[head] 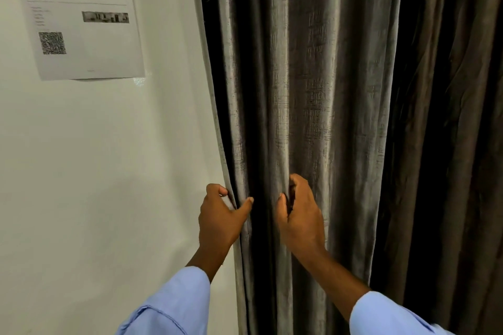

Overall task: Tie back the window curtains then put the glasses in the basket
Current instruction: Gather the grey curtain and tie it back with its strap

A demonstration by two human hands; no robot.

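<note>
Against the white wall (103,171) on the left of the head view hangs a grey, ribbed curtain (307,76), falling in deep vertical folds from the top edge of the picture to the bottom. Its left hem runs down beside the wall, and a darker, browner stretch of curtain (449,144) fills the right side of the view, overlapped by the grey panel.

The left hand (220,220) is at the curtain's left hem, low in the picture. Its fingers curl around the edge of the cloth from the wall side while the thumb presses on the front of the nearest fold, so the hand is gripping the hem. The right hand (299,215) is just beside it, one fold further in. Its fingers are tucked into the dark crease between two folds and the thumb lies along the front, so it is pinching a pleat of the grey curtain. The two hands are near each other but apart, with a shadowed fold between them.

Both forearms come up from the bottom edge in light blue sleeves (174,304).

On the wall, toward the top left corner, a printed sheet of paper (81,22) is stuck flat; it carries blurred text, small pictures and a square code.
</note>
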